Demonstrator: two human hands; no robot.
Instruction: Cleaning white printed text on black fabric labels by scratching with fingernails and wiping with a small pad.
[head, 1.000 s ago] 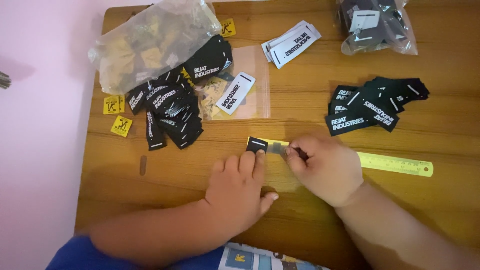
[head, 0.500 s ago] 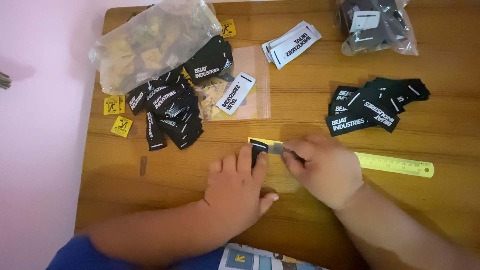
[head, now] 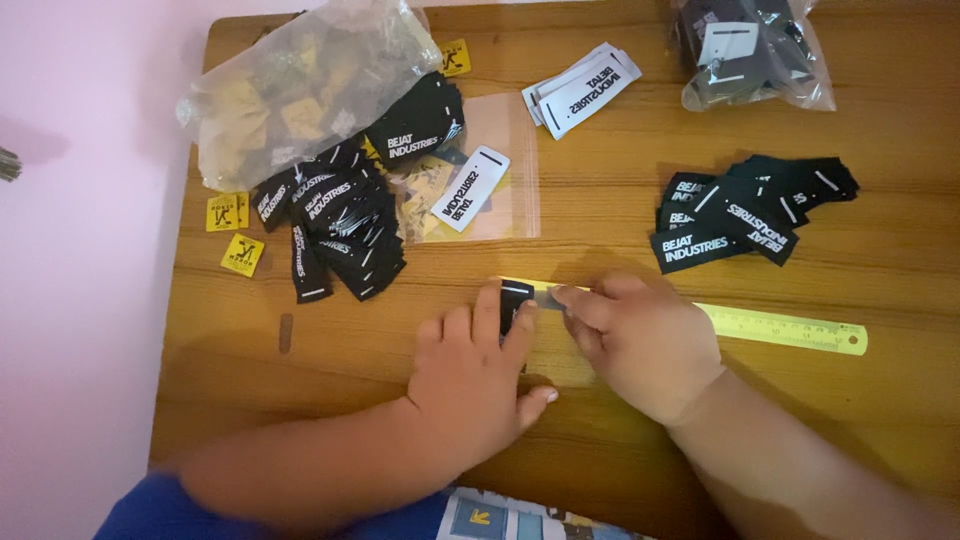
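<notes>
Hands are meeting on the wooden table (head: 620, 215): left hand (head: 480, 375) is pinching a small black label (head: 514, 300), right hand (head: 640, 345) is pinching the yellow ruler (head: 790, 328).

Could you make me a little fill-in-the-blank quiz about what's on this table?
1. Both hands pinch a small ____ label at the ruler's end.
2. The ruler is ____ in colour.
3. The left hand and right hand rest on a ____ table.
4. Top left lies a clear ____ bag of tags.

Missing words: black; yellow; wooden; plastic
</notes>
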